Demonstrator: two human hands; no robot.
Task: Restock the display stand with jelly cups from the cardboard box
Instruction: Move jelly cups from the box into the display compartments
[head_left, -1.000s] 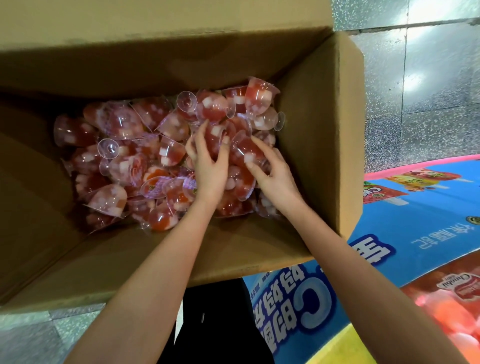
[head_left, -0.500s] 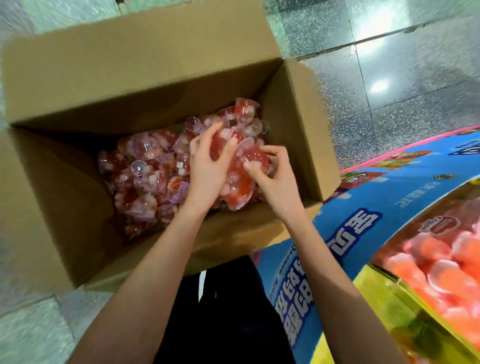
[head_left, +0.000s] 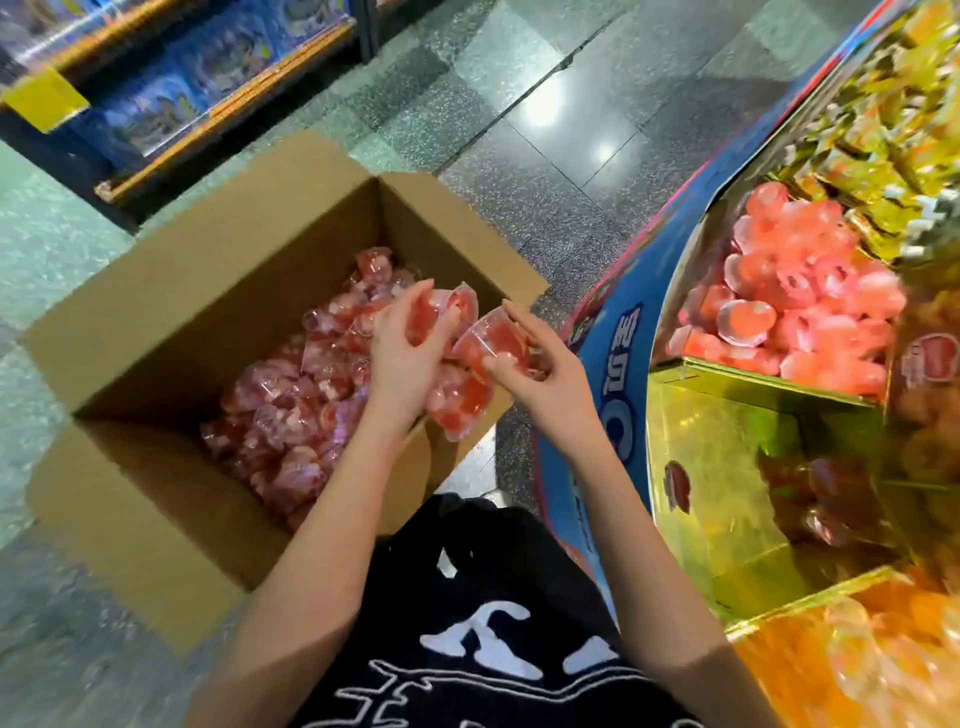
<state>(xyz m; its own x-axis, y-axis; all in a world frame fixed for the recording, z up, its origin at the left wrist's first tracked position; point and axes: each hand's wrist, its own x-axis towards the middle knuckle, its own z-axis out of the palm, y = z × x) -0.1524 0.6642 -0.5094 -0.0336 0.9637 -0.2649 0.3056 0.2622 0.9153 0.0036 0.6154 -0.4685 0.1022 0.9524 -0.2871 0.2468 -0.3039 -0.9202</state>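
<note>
An open cardboard box stands on the floor at left, holding a heap of red jelly cups. My left hand and my right hand are cupped together above the box's right edge, gripping a bunch of red jelly cups between them. To the right is the display stand with a blue printed front. Its upper compartment holds a pile of pink-red jelly cups.
The stand also has gold-lined compartments, one with dark cups low inside, orange cups at the bottom right and yellow packets at the top. A shelf with blue packages runs at the far left. Grey speckled floor lies between.
Both hands have lifted a bunch of cups out of the box and moved right, towards the stand. The view has risen and swung right, showing the stand's compartments.
</note>
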